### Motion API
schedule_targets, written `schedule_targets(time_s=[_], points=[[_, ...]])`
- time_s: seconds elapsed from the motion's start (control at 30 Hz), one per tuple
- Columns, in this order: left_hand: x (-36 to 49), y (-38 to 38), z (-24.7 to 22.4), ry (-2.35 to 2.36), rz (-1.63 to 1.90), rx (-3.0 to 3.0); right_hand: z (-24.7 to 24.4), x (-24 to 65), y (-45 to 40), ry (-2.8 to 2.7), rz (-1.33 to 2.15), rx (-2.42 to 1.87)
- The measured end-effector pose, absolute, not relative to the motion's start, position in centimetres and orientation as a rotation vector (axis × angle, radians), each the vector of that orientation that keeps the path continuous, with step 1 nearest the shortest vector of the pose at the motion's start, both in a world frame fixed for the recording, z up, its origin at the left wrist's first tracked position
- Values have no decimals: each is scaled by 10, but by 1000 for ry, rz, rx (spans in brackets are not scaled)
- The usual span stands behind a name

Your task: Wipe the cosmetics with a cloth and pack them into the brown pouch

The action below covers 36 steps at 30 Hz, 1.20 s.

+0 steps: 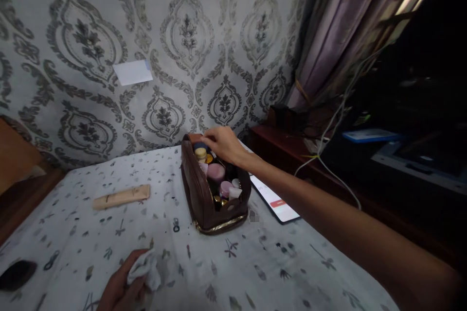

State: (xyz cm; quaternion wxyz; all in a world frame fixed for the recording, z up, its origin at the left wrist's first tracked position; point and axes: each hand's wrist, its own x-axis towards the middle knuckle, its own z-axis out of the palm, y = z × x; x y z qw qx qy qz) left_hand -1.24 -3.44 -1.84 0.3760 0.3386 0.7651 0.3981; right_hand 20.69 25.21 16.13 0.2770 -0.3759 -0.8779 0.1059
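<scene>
A brown zippered bag [197, 199] stands open on the patterned white cloth, filled with several jars and small containers, among them a pink jar [216, 173] and a yellow-topped one [200, 154]. My right hand [224, 145] reaches over its far end, fingers pinched together at the rim beside the brown strap; what they grip is too small to make out. Near the front edge, my left hand [122, 284] is closed on a crumpled white cloth [146, 268]. A beige tube [121, 197] lies left of the bag.
A lit phone [279, 204] lies right of the bag, beneath my right forearm. A dark round object [17, 274] sits at the far left. Patterned wall behind; white cables [333, 124] hang at the right over dark furniture.
</scene>
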Motion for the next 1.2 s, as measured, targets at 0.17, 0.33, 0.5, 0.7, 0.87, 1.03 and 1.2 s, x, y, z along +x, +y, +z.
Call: schedule_targets(time_s=[0.17,0.33,0.5,0.7,0.87,1.03,1.2], points=[[-10,-36,-9,1875,1137,1077,134,202,177,-2292,543,-517],[-9,-33,6,1840,1209,1237,64,175,105,-2534,713,-173],[-20,-41,17,1863,1284,1335,13,144,72,-2353,1351,-478],[-77,-60,24,2268,1311,1519,5,126,54,-1868,2062,-702],[-142,-87,35,3070,835,1363,0,122,42,-1779,2101,-704],[-180,-100,29,3051,339,1122,-16,120,37,-1741,2069,-660],[-187,-100,20,3087,144,1198,-18,126,36,-1715,2092,-607]])
